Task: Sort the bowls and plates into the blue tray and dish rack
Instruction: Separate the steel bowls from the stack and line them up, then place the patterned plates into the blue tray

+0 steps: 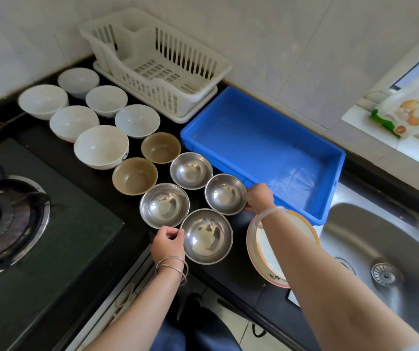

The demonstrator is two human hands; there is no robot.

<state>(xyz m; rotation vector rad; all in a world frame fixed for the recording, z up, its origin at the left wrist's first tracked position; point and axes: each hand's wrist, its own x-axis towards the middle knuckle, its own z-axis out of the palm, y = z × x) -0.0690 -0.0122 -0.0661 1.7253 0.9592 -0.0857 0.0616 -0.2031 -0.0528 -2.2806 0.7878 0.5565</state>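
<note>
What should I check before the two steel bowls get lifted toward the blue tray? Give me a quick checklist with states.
1. Left hand grips the near steel bowl at its rim: ok.
2. Right hand grips the right steel bowl at its rim: ok.
3. Blue tray holds nothing, so there is room: ok.
4. Dish rack holds nothing: ok.
5. Plate stack lies under the right forearm; clearance on the lift: cannot tell.
6. Bowls lifted off the counter: cannot tell.
</note>
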